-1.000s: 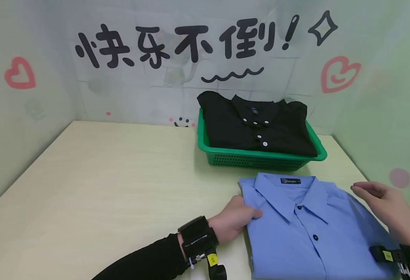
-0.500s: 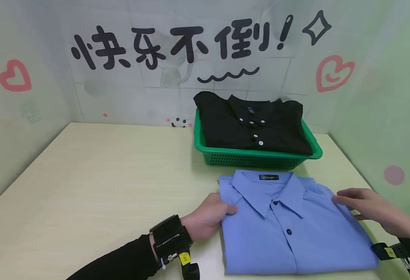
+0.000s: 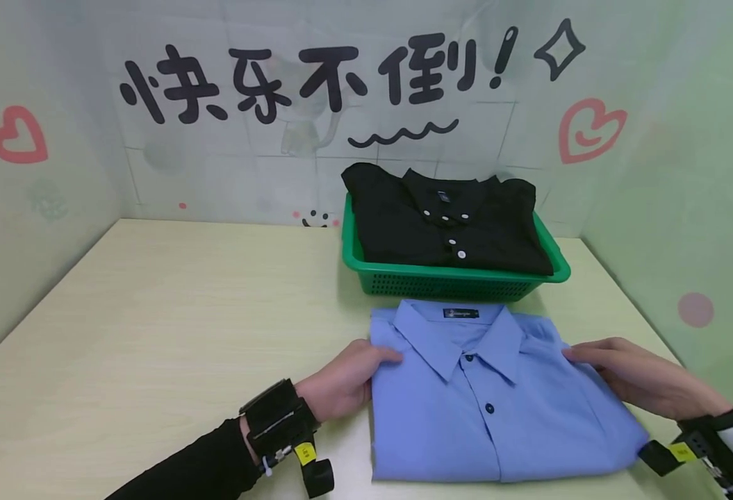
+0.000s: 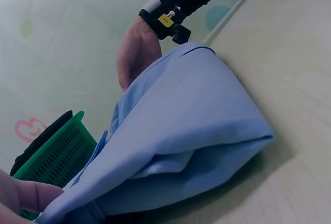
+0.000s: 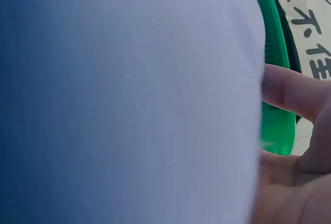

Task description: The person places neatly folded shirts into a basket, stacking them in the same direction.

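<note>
A folded blue button-up shirt (image 3: 441, 410) lies collar-away in front of me, a dark label inside its neck. At its left edge my left hand (image 3: 347, 378) grips the fabric, thumb on top and the other fingers underneath. My right hand (image 3: 647, 375) pinches the right shoulder edge between thumb and fingers; its fingertips are hidden below the cloth. In the left wrist view the folded layers of the shirt (image 4: 186, 115) show from the side, raised off the table near the left hand. Pale, blurred shirt cloth (image 5: 134, 100) fills most of the right wrist view.
Just behind the shirt stands a green plastic basket (image 3: 454, 278) with perforated sides. A folded black shirt (image 3: 441, 229) with white buttons lies in it, rising above the rim. Printed wall sheets (image 3: 228, 173) enclose the light wooden table (image 3: 185, 312) at the back and sides.
The blue shirt has moved left in view and slightly toward the basket, with the left hand gripping it throughout. My right hand has come in from the right and taken hold of the shoulder edge.
</note>
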Tool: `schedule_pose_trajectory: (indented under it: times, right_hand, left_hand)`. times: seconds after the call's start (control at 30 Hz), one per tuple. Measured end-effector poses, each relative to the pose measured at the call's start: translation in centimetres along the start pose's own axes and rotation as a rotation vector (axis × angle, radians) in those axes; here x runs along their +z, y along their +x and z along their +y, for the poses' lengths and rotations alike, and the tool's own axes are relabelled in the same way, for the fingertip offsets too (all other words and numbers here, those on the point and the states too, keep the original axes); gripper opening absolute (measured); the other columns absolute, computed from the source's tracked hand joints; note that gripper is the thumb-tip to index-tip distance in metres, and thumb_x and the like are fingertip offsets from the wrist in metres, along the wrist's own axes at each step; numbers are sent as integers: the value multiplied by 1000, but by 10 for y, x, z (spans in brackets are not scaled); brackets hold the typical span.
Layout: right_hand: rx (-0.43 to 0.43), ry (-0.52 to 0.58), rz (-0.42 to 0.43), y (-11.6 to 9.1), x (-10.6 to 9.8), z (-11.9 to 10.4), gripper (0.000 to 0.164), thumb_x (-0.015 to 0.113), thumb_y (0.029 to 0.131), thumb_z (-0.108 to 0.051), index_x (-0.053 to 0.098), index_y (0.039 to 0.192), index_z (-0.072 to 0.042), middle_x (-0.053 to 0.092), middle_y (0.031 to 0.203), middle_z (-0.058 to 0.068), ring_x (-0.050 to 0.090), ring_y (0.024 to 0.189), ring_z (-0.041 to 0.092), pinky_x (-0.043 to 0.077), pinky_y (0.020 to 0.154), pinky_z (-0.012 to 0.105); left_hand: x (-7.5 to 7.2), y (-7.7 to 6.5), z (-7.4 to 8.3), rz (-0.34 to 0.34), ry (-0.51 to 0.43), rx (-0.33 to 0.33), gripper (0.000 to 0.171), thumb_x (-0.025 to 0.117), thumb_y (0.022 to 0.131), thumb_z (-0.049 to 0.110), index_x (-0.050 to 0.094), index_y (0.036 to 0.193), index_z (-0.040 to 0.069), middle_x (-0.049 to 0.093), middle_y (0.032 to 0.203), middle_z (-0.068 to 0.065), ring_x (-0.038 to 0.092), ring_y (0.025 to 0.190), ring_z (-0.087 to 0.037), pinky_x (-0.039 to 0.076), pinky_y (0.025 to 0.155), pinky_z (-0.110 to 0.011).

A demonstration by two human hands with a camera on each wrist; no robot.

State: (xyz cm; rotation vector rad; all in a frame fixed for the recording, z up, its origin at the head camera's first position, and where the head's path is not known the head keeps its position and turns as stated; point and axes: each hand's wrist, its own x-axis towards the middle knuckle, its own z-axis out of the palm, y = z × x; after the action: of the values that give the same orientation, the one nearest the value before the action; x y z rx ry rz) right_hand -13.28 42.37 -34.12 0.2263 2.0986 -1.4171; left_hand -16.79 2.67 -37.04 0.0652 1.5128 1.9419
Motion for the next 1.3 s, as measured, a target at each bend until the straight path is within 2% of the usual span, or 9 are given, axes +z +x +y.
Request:
schedule_pose_trajectory:
  times: [0.17, 0.27, 0.37, 0.57, 0.7, 0.8, 0.97, 1.1, 1.3]
  right_hand:
    - [34, 102, -12, 5, 8, -4, 64, 51, 103, -38, 36, 145, 9, 37, 144, 17, 45, 123, 25, 44, 98, 40]
    - [56, 145, -4, 8, 16, -5, 72, 52, 102, -41, 25, 149, 7, 35, 146, 18, 46, 122, 27, 43, 99, 45]
    - [76, 180, -1, 11, 25, -6, 76, 53, 101, -44, 22, 149, 5, 36, 145, 17, 49, 119, 28, 44, 97, 46]
    - [65, 212, 7, 12, 39, -8, 71, 58, 99, -40, 26, 145, 5, 50, 130, 15, 56, 110, 27, 48, 92, 45]
    - [47, 191, 49, 12, 46, -10, 67, 64, 96, -33, 31, 140, 5, 57, 119, 14, 59, 104, 26, 51, 89, 43]
    - [35, 178, 61, 10, 49, -11, 64, 65, 96, -30, 33, 138, 6, 59, 116, 13, 61, 102, 26, 52, 88, 42]
    - [-7, 200, 18, 8, 52, -13, 58, 64, 97, -26, 36, 136, 6, 60, 117, 13, 60, 104, 26, 51, 89, 42]
    - [-39, 212, -9, 6, 57, -14, 53, 64, 97, -24, 39, 134, 6, 58, 118, 13, 59, 106, 26, 50, 90, 41]
    - [-66, 205, 8, 4, 65, -17, 53, 65, 97, -23, 40, 135, 6, 57, 121, 13, 58, 108, 26, 50, 90, 40]
  left_hand:
    - [2, 4, 1, 33, 17, -5, 47, 60, 93, 15, 45, 133, -3, 54, 132, -11, 50, 124, -25, 39, 106, -42]
    - [2, 6, 2, 46, 28, -7, 49, 62, 93, 19, 45, 135, -2, 54, 133, -11, 49, 125, -26, 37, 107, -44]
    - [2, 8, 2, 40, 19, -16, 49, 63, 93, 22, 46, 133, 0, 56, 130, -11, 52, 121, -25, 40, 104, -44]
    - [-2, 10, 4, 17, -20, -74, 47, 66, 93, 28, 49, 128, 2, 61, 121, -12, 61, 107, -24, 50, 93, -43]
    - [-5, 9, 4, 34, -22, -85, 42, 67, 93, 25, 51, 123, 1, 63, 116, -13, 64, 100, -24, 53, 87, -42]
    - [-8, 7, 3, 41, -18, -75, 41, 66, 94, 23, 50, 124, 1, 62, 117, -13, 63, 102, -24, 52, 88, -42]
    - [-13, 0, 2, 38, 3, -52, 47, 64, 97, 23, 44, 134, 1, 59, 123, -13, 60, 109, -25, 50, 93, -44]
    - [-19, -10, 3, 39, 13, -45, 50, 63, 97, 23, 43, 136, 0, 59, 124, -14, 59, 111, -25, 49, 94, -44]
    - [-26, -22, 5, 38, 7, -8, 52, 64, 97, 24, 42, 137, -1, 58, 126, -14, 59, 113, -26, 48, 95, -44]
